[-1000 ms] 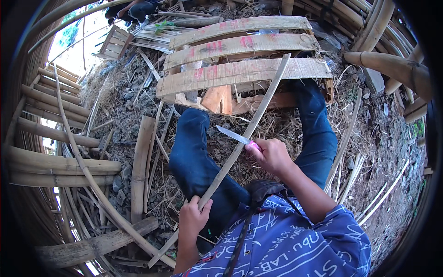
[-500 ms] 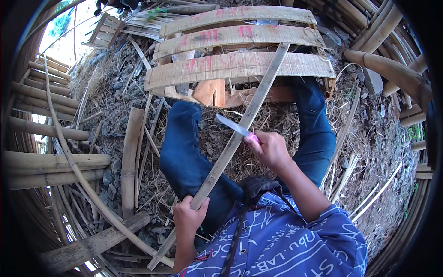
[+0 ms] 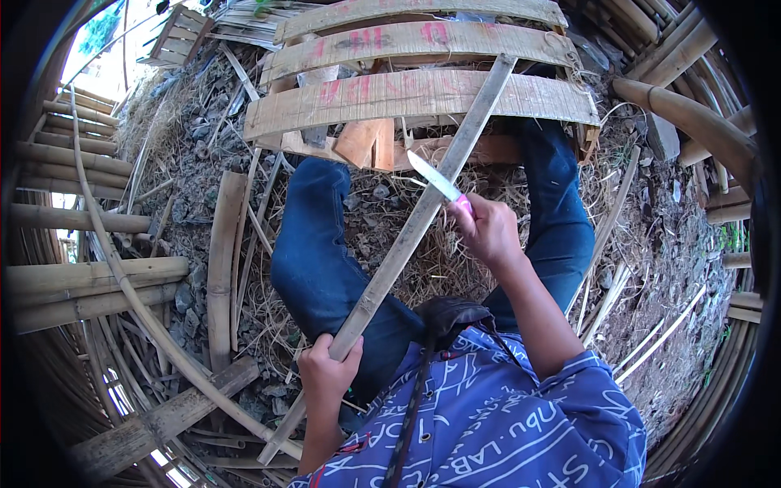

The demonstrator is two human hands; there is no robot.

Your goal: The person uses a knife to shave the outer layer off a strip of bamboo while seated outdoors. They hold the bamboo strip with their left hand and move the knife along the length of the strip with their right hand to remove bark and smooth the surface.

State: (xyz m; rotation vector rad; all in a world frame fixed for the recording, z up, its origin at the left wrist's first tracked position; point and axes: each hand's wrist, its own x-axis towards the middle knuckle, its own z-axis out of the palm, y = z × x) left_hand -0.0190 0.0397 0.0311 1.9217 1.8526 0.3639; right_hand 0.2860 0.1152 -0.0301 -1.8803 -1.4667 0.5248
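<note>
My left hand (image 3: 329, 365) is closed round the lower part of a long, flat bamboo strip (image 3: 391, 279). The strip slants up and to the right across my left thigh, and its far end rests on the front slat of a wooden crate (image 3: 423, 99). In my right hand (image 3: 490, 231) is a knife (image 3: 434, 176) with a pink handle, gripped in closed fingers. Its pale blade lies across the strip's upper half, with the tip pointing up and left. Part of the handle is hidden by my fingers.
Stony ground strewn with shavings (image 3: 399, 236) lies between my legs. To the left are an upright bamboo piece (image 3: 225, 260), a long curved bamboo strip (image 3: 134, 293) and stacked bamboo poles (image 3: 98, 281). A thick bamboo pole (image 3: 691, 114) juts in at the right. A small slatted crate (image 3: 176, 37) stands at the far left.
My right hand and the knife have moved slightly up the strip, and the blade has turned more steeply upward. The view has shifted a little; my left hand keeps its hold.
</note>
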